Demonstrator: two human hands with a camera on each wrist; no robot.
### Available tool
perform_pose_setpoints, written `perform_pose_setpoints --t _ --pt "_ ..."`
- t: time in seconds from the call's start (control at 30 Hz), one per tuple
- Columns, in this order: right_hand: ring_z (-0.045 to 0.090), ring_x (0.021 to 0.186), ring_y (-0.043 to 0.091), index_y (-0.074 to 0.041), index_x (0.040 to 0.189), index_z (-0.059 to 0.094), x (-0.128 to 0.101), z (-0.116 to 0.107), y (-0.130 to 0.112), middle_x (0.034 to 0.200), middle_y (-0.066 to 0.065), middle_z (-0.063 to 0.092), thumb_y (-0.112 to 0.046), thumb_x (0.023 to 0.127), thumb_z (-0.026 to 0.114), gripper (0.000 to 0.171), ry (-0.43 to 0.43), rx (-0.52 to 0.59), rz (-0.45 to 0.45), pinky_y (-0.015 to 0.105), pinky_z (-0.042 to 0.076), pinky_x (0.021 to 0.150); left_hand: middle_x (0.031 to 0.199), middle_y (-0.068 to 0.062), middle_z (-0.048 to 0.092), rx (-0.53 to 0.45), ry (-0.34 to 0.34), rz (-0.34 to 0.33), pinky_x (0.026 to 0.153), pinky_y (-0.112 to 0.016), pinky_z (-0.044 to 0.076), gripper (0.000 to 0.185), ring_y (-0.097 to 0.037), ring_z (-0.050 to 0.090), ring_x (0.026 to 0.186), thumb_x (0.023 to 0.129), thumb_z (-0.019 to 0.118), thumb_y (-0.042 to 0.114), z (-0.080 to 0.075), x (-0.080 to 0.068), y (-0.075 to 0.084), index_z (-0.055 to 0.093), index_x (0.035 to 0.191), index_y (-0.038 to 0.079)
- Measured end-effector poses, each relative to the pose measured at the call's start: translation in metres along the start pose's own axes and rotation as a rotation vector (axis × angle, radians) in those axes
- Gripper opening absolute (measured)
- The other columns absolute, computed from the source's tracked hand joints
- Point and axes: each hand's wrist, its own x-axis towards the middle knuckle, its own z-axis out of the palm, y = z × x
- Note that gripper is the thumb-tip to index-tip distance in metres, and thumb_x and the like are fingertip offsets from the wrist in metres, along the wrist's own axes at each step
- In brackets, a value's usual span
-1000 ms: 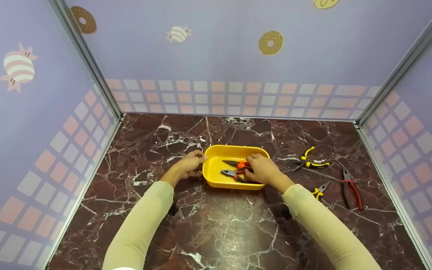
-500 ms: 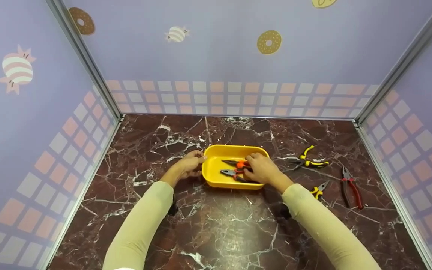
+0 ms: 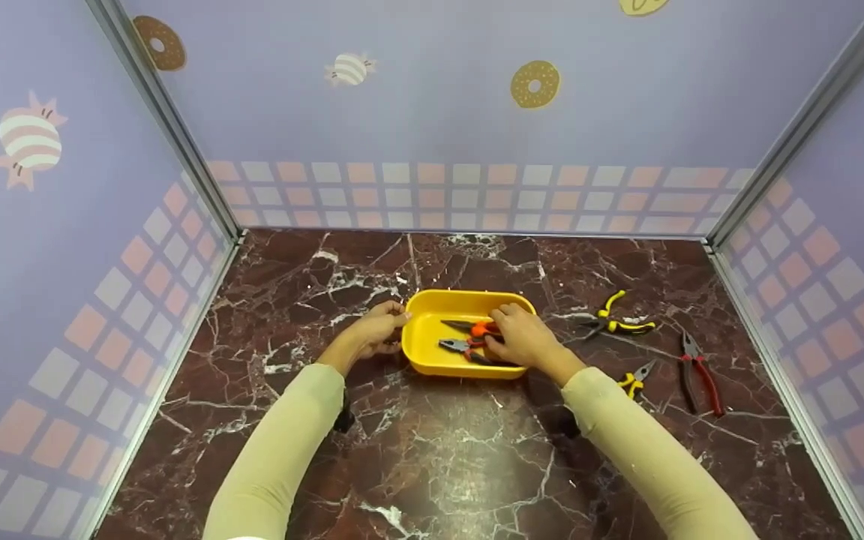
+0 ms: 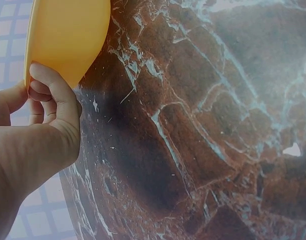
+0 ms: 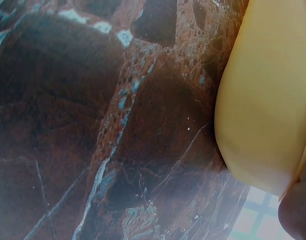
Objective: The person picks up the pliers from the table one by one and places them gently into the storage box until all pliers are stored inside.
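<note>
Yellow tray (image 3: 432, 358) with pliers, marble table (image 3: 439, 450), centre.
Left hand (image 3: 372, 334) pinches the tray's left rim, steadying it; right hand (image 3: 526, 339) curls round orange-handled pliers (image 3: 473, 337) inside; three more pliers (image 3: 691, 360) lie right.

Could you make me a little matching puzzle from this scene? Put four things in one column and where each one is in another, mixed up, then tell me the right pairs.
Things:
1. orange pliers
2. red pliers
3. left hand
4. yellow pliers

Places:
A. on the marble, nearest the right wall
B. gripping the left rim of the tray
C. inside the yellow tray, under the right hand
D. on the marble just right of the tray, toward the back

Pairs: 1-C, 2-A, 3-B, 4-D
</note>
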Motion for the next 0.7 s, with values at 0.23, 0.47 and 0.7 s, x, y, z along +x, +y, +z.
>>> perform_pose_setpoints --t 0.23,0.47,0.7 --pt "0.062 0.111 0.038 0.001 0.121 0.064 0.002 -0.003 0.001 0.114 0.018 0.064 -0.035 0.099 0.071 0.043 0.013 0.034 -0.009 0.054 0.055 0.092 0.105 -0.010 0.060 -0.003 0.005 -0.001 0.066 -0.029 0.055 0.013 -0.019 0.063 0.085 0.111 0.057 0.022 -0.001 -0.001 0.002 0.051 0.118 0.013" --pt "0.059 0.117 0.039 0.003 0.127 0.063 0.000 -0.009 0.002 0.119 0.021 0.063 -0.036 0.099 0.071 0.049 -0.026 0.089 -0.024 0.053 0.052 0.101 0.105 -0.009 0.060 -0.005 0.000 -0.004 0.067 -0.029 0.055 0.013 -0.019 0.063 0.086 0.111 0.057 0.022 0.001 -0.001 0.002 0.051 0.118 0.013" --pt "0.057 0.126 0.039 0.003 0.137 0.060 -0.005 -0.023 0.002 0.132 0.022 0.061 -0.036 0.100 0.071 0.055 -0.080 0.156 0.005 0.054 0.048 0.109 0.111 -0.013 0.060 -0.013 -0.006 -0.004 0.067 -0.030 0.056 0.014 -0.021 0.065 0.090 0.111 0.057 0.021 0.000 0.002 -0.001 0.051 0.120 0.012"
